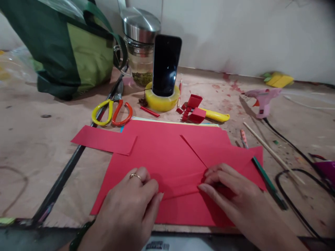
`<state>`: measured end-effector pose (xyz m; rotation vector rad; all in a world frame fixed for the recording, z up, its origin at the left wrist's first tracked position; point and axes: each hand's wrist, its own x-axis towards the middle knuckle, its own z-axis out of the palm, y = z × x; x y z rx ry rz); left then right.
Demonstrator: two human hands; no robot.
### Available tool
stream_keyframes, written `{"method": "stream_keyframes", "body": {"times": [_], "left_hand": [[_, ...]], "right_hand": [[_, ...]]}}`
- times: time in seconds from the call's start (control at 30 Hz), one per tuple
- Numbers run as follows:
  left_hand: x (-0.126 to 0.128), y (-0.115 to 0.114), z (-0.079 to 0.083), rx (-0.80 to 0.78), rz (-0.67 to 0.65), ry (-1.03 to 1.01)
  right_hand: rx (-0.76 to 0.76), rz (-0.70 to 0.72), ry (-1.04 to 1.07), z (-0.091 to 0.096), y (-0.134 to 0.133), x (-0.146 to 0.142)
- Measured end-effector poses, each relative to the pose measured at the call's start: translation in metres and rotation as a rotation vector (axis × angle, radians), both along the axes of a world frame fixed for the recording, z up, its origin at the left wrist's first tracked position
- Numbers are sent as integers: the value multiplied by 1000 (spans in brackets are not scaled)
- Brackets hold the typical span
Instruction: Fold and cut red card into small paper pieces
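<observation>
A narrow red paper strip (180,186) with a crease along it lies between my two hands, over a stack of larger red paper sheets (146,146). My left hand (133,195), with a ring on one finger, is closed at the strip's left end. At its right end, my right hand (227,195) pinches the strip between thumb and fingers. One red paper piece (104,139) overlaps the stack's left edge. Another red paper piece (235,157) lies on the right, partly behind my right hand. The fingertips of my left hand are mostly hidden.
Scissors (112,111), a phone (166,66) propped in a tape roll (162,101), a glass jar (141,55) and a green bag (78,59) stand behind. Rightward lie a yellow cutter (217,115), a pink glue gun (263,99), a wooden stick (273,152) and a green pen (269,183).
</observation>
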<state>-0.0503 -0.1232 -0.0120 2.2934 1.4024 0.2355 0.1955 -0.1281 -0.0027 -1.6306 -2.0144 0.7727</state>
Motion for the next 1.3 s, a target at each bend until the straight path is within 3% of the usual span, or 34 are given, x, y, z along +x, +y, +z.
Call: {"method": "stream_keyframes", "body": {"times": [0.33, 0.8, 1.03, 1.3], "left_hand": [[-1, 1, -1, 3, 15, 1], [2, 6, 8, -50, -32, 87], [-1, 6, 11, 11, -27, 97], [-10, 3, 15, 133, -362, 151]], "right_hand": [[45, 6, 0, -2, 3, 0], [-16, 16, -49, -1, 2, 0], [7, -29, -89, -1, -4, 1], [170, 37, -151, -5, -1, 1]]}}
